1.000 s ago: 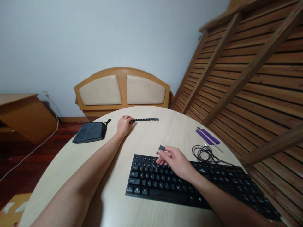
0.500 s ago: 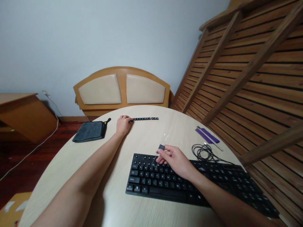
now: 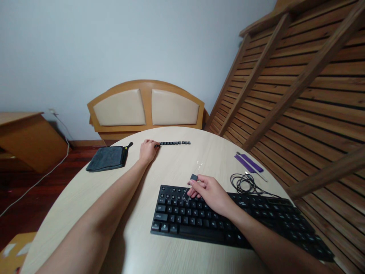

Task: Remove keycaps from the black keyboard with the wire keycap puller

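On the far part of the round table, my left hand (image 3: pixel 148 151) has its fingers closed around a small black keycap (image 3: pixel 157 145). That keycap is at the left end of a straight row of black keycaps (image 3: pixel 173 143). My right hand (image 3: pixel 211 192) is over the upper left part of a black keyboard (image 3: pixel 196 221), pinching a keycap puller (image 3: pixel 194 177) by its dark handle. Thin wire prongs stick out on both sides of the handle. My right hand and forearm hide some of the keys.
A dark grey zip pouch (image 3: pixel 106 158) lies left of my left hand. Behind the keyboard is a coiled black cable (image 3: pixel 242 183). Purple strips (image 3: pixel 248 163) and a thin metal tool (image 3: pixel 261 176) lie at the table's right. A slatted wooden panel (image 3: pixel 299 95) leans beside the table (image 3: pixel 71 213).
Both hands keep almost the same place and grip. The whole view has shifted very slightly, and the keycap row looks nearly unchanged.
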Tool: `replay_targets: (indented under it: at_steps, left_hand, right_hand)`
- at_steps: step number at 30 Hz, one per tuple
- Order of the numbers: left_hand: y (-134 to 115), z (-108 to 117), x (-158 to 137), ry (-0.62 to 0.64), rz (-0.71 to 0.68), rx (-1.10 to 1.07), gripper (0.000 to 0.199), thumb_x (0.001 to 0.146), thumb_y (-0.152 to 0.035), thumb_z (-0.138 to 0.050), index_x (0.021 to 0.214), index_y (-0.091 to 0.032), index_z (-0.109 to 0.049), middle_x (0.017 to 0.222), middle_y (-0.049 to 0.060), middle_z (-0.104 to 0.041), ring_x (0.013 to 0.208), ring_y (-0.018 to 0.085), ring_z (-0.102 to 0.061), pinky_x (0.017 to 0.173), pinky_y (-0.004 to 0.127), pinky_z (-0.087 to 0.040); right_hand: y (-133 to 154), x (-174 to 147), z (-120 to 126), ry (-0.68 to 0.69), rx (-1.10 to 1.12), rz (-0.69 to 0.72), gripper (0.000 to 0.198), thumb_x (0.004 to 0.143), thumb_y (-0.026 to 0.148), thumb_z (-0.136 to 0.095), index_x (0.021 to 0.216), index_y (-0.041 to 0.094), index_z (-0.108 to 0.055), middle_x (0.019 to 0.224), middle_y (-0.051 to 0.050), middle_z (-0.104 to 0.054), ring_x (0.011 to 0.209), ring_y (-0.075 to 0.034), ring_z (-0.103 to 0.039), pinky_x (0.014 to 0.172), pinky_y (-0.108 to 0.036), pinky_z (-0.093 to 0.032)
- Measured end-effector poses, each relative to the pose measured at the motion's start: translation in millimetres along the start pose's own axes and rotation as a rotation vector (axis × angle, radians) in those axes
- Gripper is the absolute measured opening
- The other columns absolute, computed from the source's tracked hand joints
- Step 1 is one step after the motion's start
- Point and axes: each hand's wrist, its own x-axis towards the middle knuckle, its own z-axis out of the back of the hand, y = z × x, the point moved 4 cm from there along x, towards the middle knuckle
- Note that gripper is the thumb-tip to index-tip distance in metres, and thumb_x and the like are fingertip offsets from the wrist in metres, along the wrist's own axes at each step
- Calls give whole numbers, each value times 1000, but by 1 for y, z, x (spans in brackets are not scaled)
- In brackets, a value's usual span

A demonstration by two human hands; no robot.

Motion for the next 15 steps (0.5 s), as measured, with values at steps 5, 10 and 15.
replay_targets:
  at_steps: [5,10,15]
  left_hand:
    - [2,-2,0,-1,5,-7,22,85,-23,-59,102,-22,-73,103,8,-71,104,30,-52,86,40,-43]
    - [3,-2,0,-6,2,-14,21,85,-23,-60,101,-22,-73,103,9,-71,104,30,-52,86,40,-43]
    - [3,-2,0,-9,4,-14,21,85,-24,-60,101,-22,-73,103,9,-71,104,30,-52,85,40,-42]
  right_hand:
    - [-1,0,0,7,5,3,39,87,53,-54,82,16,-61,74,-7,-72,68,-17,-67,64,-31,-52]
    - [-1,0,0,8,6,12,38,87,52,-54,82,15,-62,74,-7,-72,68,-18,-67,64,-31,-51]
    - [0,0,0,8,0,11,39,87,53,-53,82,15,-62,74,-7,-71,68,-17,-67,64,-29,-51]
